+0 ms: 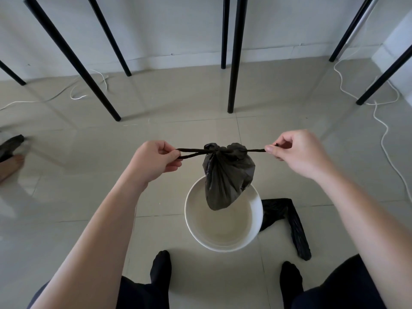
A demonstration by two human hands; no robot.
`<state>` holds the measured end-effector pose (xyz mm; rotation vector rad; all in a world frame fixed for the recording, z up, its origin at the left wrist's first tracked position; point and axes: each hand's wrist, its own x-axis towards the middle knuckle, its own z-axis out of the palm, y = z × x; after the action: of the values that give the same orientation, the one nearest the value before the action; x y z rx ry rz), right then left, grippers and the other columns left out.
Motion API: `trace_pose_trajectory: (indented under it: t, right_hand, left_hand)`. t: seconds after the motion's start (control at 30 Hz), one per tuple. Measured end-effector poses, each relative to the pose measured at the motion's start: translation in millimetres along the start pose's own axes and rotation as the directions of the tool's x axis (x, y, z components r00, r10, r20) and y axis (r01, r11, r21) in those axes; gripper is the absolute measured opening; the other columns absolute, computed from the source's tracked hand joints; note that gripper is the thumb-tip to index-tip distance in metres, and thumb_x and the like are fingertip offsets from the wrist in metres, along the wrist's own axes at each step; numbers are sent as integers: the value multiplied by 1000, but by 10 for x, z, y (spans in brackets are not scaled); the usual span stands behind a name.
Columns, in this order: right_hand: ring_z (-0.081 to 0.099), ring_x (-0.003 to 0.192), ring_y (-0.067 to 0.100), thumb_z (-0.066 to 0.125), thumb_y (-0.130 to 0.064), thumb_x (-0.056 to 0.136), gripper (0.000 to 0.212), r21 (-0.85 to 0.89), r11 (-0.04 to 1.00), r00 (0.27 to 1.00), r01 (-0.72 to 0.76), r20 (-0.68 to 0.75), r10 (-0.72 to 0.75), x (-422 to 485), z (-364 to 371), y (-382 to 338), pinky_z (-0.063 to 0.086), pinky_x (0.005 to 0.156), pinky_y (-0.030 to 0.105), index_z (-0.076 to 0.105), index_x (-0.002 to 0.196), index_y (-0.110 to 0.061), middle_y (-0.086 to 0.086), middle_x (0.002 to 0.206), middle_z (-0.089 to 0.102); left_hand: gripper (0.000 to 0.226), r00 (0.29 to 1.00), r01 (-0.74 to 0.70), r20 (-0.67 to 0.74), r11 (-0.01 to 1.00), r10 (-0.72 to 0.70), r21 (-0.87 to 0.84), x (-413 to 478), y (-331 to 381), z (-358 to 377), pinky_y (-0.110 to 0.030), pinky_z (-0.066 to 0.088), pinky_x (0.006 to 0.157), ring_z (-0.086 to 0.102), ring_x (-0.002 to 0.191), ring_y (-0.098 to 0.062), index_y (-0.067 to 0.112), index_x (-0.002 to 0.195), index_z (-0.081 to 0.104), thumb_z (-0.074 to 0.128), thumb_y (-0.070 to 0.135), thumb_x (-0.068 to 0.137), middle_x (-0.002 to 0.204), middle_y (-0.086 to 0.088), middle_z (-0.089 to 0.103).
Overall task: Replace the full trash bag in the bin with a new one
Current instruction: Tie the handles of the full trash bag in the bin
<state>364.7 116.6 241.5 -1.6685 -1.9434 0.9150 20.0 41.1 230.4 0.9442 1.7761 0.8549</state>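
A full black trash bag (227,175) hangs in the air above the white round bin (223,219), its mouth cinched tight. My left hand (156,161) pinches the drawstring loop on the bag's left side. My right hand (296,152) pinches the string on its right side. The two strings are stretched taut and level between my hands. The bin stands on the tiled floor with no liner in it. A folded new black bag (287,221) lies flat on the floor just right of the bin.
Several black table legs (234,63) stand on the floor ahead, before a white wall. White cables (383,139) trail along the right and far left. Another person's bare foot (11,163) shows at the left edge. My own feet in black socks (160,268) flank the bin's near side.
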Motion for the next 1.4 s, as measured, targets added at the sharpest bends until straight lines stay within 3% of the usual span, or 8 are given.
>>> trace_pose_trajectory:
  t: [0.17,0.3,0.47,0.63,0.83,1.3,1.4]
  right_hand:
    - [72,74,32,79,-26,91,27,-59,997,998,-54,12,55,-21,-34,183,52,66,34,68,73,-9,7,71,74]
    - [75,74,33,78,-23,92,27,-39,991,991,-131,6,131,-64,-82,343,49,64,29,67,74,-7,7,69,74]
    - [75,71,36,80,-18,90,26,-4,980,980,-200,-3,200,-92,-143,564,60,78,45,67,71,-6,8,66,74]
    - [74,70,38,78,-17,91,28,-67,978,979,-199,22,201,-80,-94,644,62,76,48,66,69,-6,10,64,73]
    - [72,72,38,78,-18,92,28,-106,978,984,-180,-10,180,-66,-102,611,44,60,29,65,70,-7,7,64,70]
    - [73,73,38,78,-20,92,27,-88,981,985,-174,-3,174,-96,-82,514,56,70,38,64,72,-8,9,68,73]
    - [73,74,38,77,-19,93,29,-68,980,983,-185,-10,185,-117,-73,533,54,68,36,62,69,-10,10,69,72]
  left_hand:
    - [13,993,16,-120,989,2,150,23,-116,-58,-41,65,88,80,84,-29,6,87,70,69,6,100,84,-10,81]
    - [14,974,75,-226,953,-6,294,15,-248,-198,-48,64,89,80,79,-25,11,84,70,68,9,98,74,-3,80]
    - [17,957,107,-291,918,10,382,-39,-378,-269,-49,63,85,77,85,-29,15,79,69,67,11,95,70,2,78]
    - [17,969,83,-245,929,9,360,-28,-392,-238,-49,63,89,79,82,-27,13,82,69,68,10,98,72,-1,79]
    - [14,975,47,-219,942,29,333,-45,-340,-187,-45,62,87,79,84,-28,11,87,69,66,13,101,79,-4,80]
    - [13,966,62,-257,943,25,327,-69,-312,-212,-45,61,85,78,86,-28,12,89,69,65,14,101,79,-3,80]
    - [13,962,75,-274,938,22,339,-75,-328,-221,-35,57,74,78,86,-27,12,89,69,65,14,101,80,-4,79]
